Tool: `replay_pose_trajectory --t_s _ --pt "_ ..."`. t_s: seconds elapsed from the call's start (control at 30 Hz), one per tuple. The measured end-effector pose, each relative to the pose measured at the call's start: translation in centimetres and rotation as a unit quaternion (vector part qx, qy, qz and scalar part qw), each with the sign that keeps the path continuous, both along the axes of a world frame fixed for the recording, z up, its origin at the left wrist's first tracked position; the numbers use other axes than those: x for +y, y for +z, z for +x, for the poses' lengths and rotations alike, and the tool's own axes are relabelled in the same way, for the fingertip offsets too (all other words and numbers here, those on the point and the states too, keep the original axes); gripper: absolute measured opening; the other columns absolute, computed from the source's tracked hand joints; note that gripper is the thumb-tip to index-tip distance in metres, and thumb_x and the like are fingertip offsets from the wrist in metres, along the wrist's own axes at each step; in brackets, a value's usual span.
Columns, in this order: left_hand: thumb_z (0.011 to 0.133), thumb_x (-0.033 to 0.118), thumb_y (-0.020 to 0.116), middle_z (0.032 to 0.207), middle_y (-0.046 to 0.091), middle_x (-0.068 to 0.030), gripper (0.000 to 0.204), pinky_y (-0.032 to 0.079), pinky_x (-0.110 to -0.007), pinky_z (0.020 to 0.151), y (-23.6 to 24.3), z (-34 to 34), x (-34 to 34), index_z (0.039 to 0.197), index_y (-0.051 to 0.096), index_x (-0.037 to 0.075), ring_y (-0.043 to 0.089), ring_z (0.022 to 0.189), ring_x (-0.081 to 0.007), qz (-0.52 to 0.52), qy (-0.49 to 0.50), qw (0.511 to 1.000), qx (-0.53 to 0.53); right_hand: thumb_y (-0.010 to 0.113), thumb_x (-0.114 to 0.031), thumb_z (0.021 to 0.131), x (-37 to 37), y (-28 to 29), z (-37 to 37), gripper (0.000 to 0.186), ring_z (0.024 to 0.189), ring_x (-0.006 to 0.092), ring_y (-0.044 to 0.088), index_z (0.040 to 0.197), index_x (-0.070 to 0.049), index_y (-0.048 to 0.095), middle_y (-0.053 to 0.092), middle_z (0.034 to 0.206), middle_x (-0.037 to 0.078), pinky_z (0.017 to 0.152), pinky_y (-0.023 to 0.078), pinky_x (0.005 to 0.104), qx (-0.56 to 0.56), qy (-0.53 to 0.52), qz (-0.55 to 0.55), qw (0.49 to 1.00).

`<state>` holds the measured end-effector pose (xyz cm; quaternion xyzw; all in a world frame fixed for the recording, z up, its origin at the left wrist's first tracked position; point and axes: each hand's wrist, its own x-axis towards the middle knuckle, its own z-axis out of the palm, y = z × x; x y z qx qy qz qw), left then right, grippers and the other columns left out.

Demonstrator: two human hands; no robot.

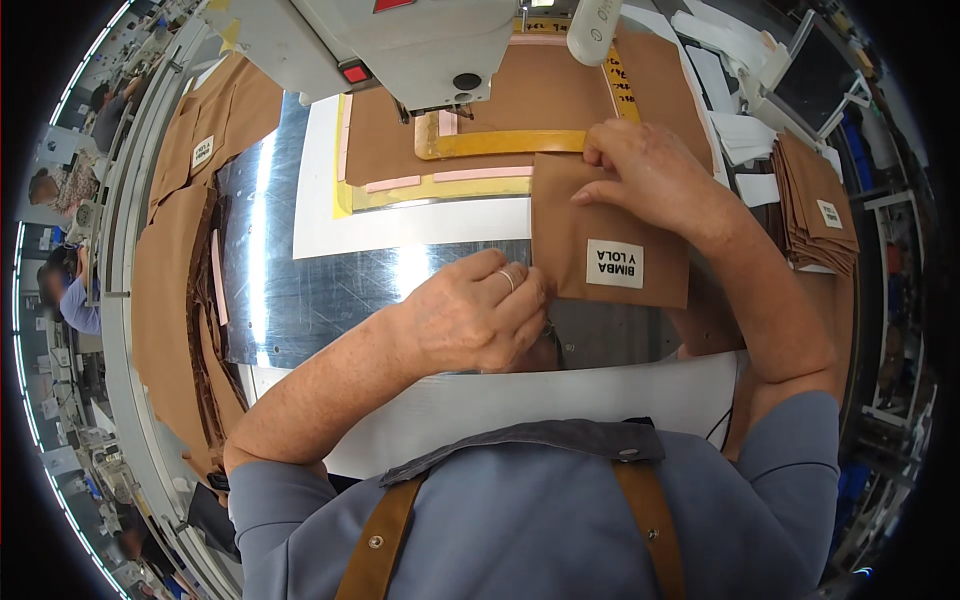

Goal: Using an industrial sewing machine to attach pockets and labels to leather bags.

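A brown fabric panel (610, 220) with a white label (615, 264) lies in front of me, the label upside down to me. My right hand (650, 175) is at its upper edge, with the thumb laid on the brown face and the index finger curled at the edge. At the panel's left edge, my left hand (480, 312) is closed, fingertips pinched together; what they hold is hidden. Just beyond is a yellow-edged template (500, 146) over a larger brown piece (375, 130) with pink strips. The sewing machine head (400, 50) hangs above that piece.
Brown fabric pieces (170, 300) are heaped along the left side of the shiny metal table (330, 290). A stack of labelled brown panels (810, 195) stands at the right, near a screen (815, 75) and white sheets (745, 138). Other people work far left.
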<state>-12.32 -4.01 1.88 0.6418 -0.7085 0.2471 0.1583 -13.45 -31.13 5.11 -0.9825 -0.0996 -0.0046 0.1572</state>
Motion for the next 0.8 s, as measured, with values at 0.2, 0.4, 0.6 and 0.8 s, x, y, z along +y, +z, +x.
replay_pose_trajectory --t_s 0.2,0.4,0.6,0.8 --pt "0.076 0.005 0.076 0.096 0.070 -0.0086 0.015 0.056 -0.030 0.069 1.4 -0.1 0.3 0.090 0.076 0.000 0.069 0.083 -0.0160 0.011 0.001 1.000 -0.020 0.082 -0.027 0.086 -1.1 1.5 0.7 0.029 0.078 0.0245 0.065 0.092 -0.005 0.064 0.069 0.081 0.008 0.074 0.051 0.0360 0.104 -0.013 0.053 0.993" --pt "0.080 0.005 0.075 0.096 0.069 -0.0064 0.015 0.056 -0.032 0.070 1.8 3.9 -1.0 0.094 0.076 0.002 0.067 0.082 -0.0163 -0.018 0.061 0.997 -0.048 0.075 -0.027 0.095 -4.0 0.1 7.0 0.023 0.075 0.0083 0.057 0.090 -0.006 0.066 0.064 0.079 -0.002 0.069 0.046 0.0265 0.099 -0.029 0.295 0.950" --pt "0.084 0.007 0.065 0.084 0.065 -0.0031 0.036 0.052 -0.035 0.059 -0.3 9.8 -1.5 0.120 0.068 0.002 0.063 0.066 -0.0193 0.025 0.199 0.979 -0.030 0.071 -0.031 0.099 -4.4 -3.9 16.5 0.027 0.084 0.0090 0.062 0.102 -0.004 0.073 0.072 0.091 0.001 0.077 0.051 0.0290 -0.055 -0.016 0.208 0.976" --pt "0.085 0.009 0.067 0.077 0.063 -0.0028 0.033 0.055 -0.036 0.062 -2.0 10.6 -0.6 0.118 0.070 0.006 0.066 0.066 -0.0201 0.032 0.255 0.966 0.001 0.072 -0.033 0.096 -2.3 -4.9 19.7 0.028 0.084 0.0208 0.070 0.100 -0.006 0.075 0.076 0.089 0.010 0.080 0.054 0.0357 -0.042 0.002 0.126 0.991"
